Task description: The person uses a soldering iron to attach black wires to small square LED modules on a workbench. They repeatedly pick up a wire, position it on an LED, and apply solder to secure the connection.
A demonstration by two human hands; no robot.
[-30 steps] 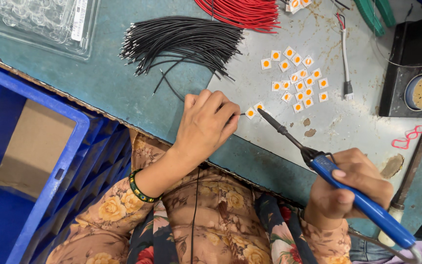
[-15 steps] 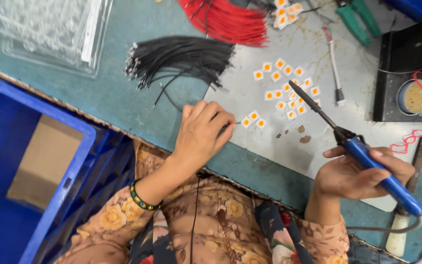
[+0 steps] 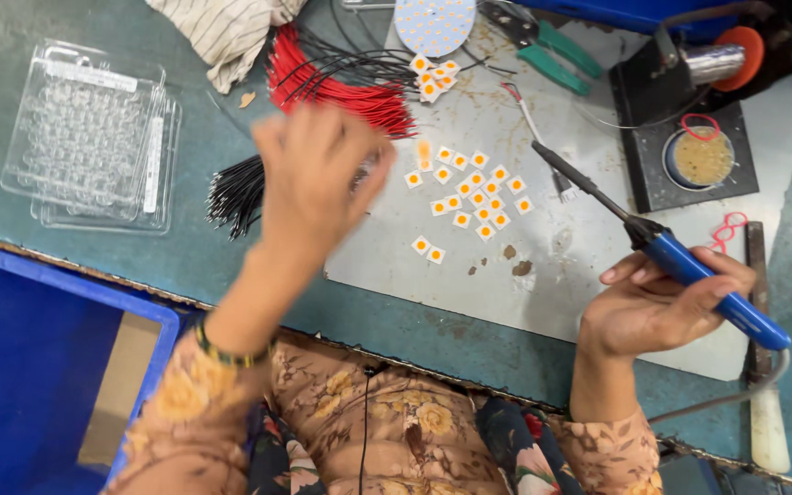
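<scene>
Head view: bench (image 3: 66, 266) teal, grey metal sheet (image 3: 598, 220) on top. Blue crate (image 3: 38, 367) at near left edge. Left hand (image 3: 313, 179) now lifted, blurred, over black wires (image 3: 236, 192) and red wires (image 3: 341, 92); half second ago lay flat by sheet edge. Means reach toward wire bundles, likely. Left grip: cannot tell, too blurred. Right hand (image 3: 662, 307) wraps blue soldering iron (image 3: 680, 261), tip up, raised off sheet. Small orange-centred chips (image 3: 474, 192) scattered between hands, untouched.
</scene>
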